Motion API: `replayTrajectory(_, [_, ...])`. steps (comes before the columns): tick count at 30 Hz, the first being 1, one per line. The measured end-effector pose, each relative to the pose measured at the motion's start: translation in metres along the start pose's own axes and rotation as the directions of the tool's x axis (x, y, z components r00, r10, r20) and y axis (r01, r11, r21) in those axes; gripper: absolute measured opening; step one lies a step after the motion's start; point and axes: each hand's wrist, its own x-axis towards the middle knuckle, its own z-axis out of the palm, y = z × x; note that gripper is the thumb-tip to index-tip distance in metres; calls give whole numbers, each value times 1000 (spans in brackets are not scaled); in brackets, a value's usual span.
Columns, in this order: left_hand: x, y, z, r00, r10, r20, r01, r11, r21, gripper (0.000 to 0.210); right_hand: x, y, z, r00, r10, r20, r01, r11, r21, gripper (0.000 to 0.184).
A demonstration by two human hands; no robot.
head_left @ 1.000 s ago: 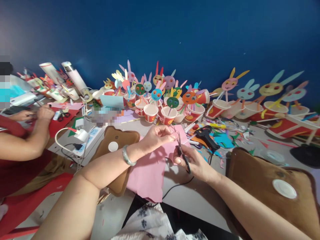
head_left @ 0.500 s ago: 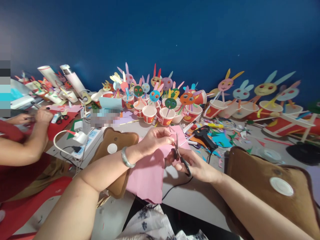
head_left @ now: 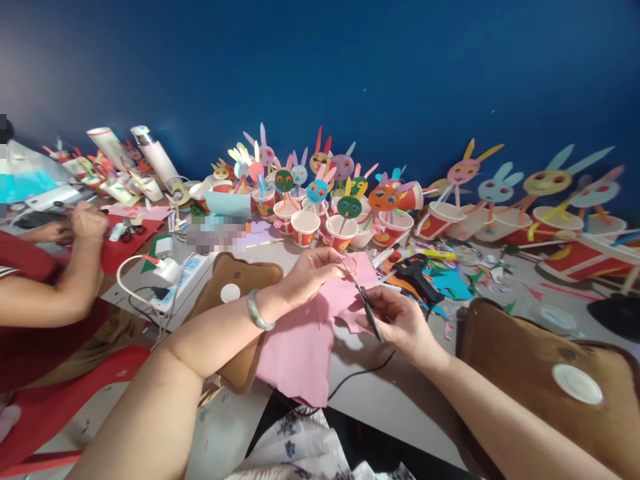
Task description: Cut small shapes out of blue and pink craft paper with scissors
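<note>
My left hand (head_left: 310, 279) pinches a small piece of pink paper (head_left: 349, 267) between thumb and fingertips; its outline blends with the pink sheet behind it. In my right hand (head_left: 403, 327) is a pair of black-handled scissors (head_left: 370, 315), fingers closed around the handles. The blades point up and left and meet the small piece at my left fingertips. Below both hands lies a large pink paper sheet (head_left: 295, 360) on the grey table. My fingers hide part of the small piece and the scissor handles.
Paper cups (head_left: 306, 228) bearing colourful rabbit-faced figures line the blue wall. A black glue gun (head_left: 420, 277) lies among paper scraps (head_left: 457, 285). Brown cushions (head_left: 530, 387) flank my arms. At left are a power strip (head_left: 185, 280) and a co-worker's hands (head_left: 90, 220).
My right hand has turned the scissors, so the blades now slant up and left instead of standing nearly upright. The scene has shifted slightly rightward in view.
</note>
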Motion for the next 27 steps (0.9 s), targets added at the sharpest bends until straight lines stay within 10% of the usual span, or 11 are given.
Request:
replayTrajectory(9, [-1, -3, -1, 998, 5, 64, -8, 999, 46, 14, 2, -5, -2, 978, -184, 102, 206, 933, -294, 50])
replayTrajectory(27, [-3, -2, -1, 999, 14, 48, -25, 973, 230, 10, 0, 2, -3, 972, -99, 211, 124, 986, -111, 64])
